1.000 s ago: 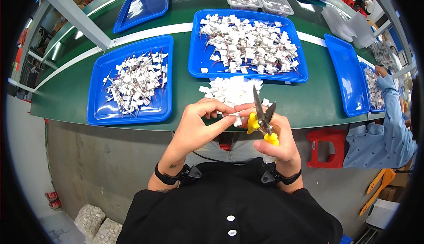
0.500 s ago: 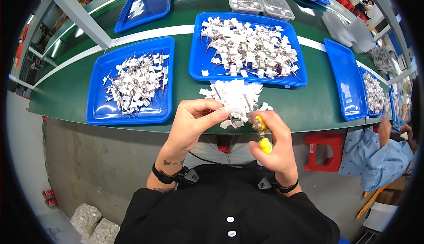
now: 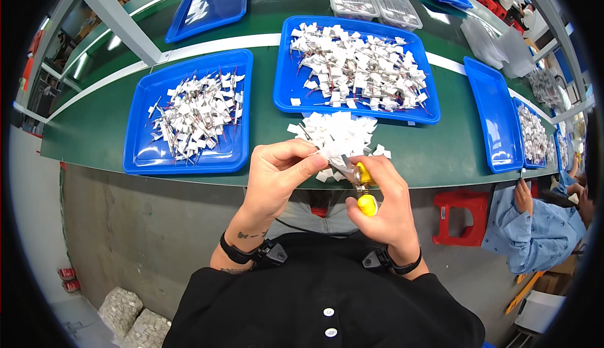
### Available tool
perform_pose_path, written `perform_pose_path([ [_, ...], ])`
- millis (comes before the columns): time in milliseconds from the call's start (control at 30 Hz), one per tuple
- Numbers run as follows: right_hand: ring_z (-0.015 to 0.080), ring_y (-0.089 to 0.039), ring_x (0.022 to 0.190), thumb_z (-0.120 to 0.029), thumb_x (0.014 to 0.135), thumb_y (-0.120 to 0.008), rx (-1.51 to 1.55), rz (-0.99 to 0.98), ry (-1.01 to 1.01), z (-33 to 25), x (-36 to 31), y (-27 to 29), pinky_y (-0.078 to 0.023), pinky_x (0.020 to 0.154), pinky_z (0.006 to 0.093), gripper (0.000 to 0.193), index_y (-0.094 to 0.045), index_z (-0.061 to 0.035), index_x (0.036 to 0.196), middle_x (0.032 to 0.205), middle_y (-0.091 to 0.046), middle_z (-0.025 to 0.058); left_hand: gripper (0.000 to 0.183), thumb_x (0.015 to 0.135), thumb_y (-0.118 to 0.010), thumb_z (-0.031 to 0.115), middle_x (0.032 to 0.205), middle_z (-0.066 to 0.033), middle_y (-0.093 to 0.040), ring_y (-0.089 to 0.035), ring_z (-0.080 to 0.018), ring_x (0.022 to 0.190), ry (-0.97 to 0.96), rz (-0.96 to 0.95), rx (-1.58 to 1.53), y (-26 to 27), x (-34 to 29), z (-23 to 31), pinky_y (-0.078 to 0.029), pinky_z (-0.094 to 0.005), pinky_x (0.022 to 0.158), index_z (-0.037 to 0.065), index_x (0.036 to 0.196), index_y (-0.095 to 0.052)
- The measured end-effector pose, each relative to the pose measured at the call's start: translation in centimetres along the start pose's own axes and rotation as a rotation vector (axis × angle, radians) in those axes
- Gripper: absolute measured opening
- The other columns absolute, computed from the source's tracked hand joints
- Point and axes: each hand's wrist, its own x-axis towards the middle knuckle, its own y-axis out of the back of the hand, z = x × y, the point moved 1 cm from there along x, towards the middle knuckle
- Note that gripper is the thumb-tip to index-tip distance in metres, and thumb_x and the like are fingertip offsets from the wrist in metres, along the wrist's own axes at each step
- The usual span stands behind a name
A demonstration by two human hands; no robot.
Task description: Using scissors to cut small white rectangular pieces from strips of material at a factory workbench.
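In my right hand is a pair of spring-loaded cutters with yellow handles, their blades pointing up and left. My left hand pinches a small piece between thumb and forefinger; it looks white, but the fingers mostly hide it. The blades lie close beside those fingertips; whether they touch the piece I cannot tell. Just beyond both hands, a loose heap of small white pieces lies near the table's front edge.
A blue tray behind the heap and another blue tray at left hold white-tagged wired parts. Clear plastic boxes stand farther back. At right are an upright-edged blue tray, a red stool and a person in blue.
My right hand has moved slightly left, bringing the cutters closer to my left fingertips. The left hand keeps its pinch. At right, the other person's arm has shifted.
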Motion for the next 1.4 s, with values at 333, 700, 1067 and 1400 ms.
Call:
perform_pose_path([
  [333, 0.0313, -0.061, 0.077, -0.006, 0.060, -0.070, -0.033, 0.038, 0.023, 0.3, 0.2, -1.1, -0.050, 0.069, 0.0359, 0.044, -0.061, -0.0007, 0.103, 0.087, -0.060, 0.0137, 0.006, 0.084, -0.069, -0.005, 0.088, -0.0099, -0.068, -0.062, -0.0110, 0.079, -0.080, 0.019, 0.095, -0.3, -0.2, -0.4, -0.050, -0.0222, 0.069, -0.006, 0.090, -0.071],
  [700, 0.0262, -0.058, 0.060, -0.003, 0.061, -0.068, 0.009, 0.038, 0.058, 1.4, 0.1, -2.4, -0.046, 0.059, 0.0308, 0.029, -0.063, 0.0027, 0.089, 0.073, -0.061, 0.0127, 0.005, 0.085, -0.070, -0.002, 0.083, -0.0085, -0.067, -0.060, -0.0095, 0.075, -0.033, 0.114, 0.176, 0.5, -1.2, -0.4, -0.046, -0.0213, 0.066, -0.005, 0.088, -0.072],
  [1067, 0.0135, -0.059, 0.080, -0.006, 0.070, -0.067, 0.555, -0.140, -0.177, 2.6, -0.4, -1.6, -0.049, 0.076, 0.0272, 0.041, -0.059, 0.0036, 0.109, 0.092, -0.062, 0.0082, 0.014, 0.087, -0.071, 0.008, 0.070, -0.0042, -0.066, -0.053, -0.0062, 0.063, -0.259, 0.654, 0.667, 4.7, -1.6, 4.2, -0.041, -0.0206, 0.061, -0.003, 0.079, -0.070],
  [1400, 0.0182, -0.059, 0.094, -0.013, 0.070, -0.064, 0.930, -0.012, -0.303, 3.6, -0.3, 0.7, -0.046, 0.087, 0.0306, 0.052, -0.055, 0.0052, 0.118, 0.100, -0.060, 0.0104, 0.017, 0.075, -0.075, 0.015, 0.077, -0.0091, -0.066, -0.061, -0.0199, 0.067, -0.376, 0.130, 1.262, -1.5, 8.0, 0.5, -0.047, -0.0307, 0.062, 0.004, 0.088, -0.073],
])
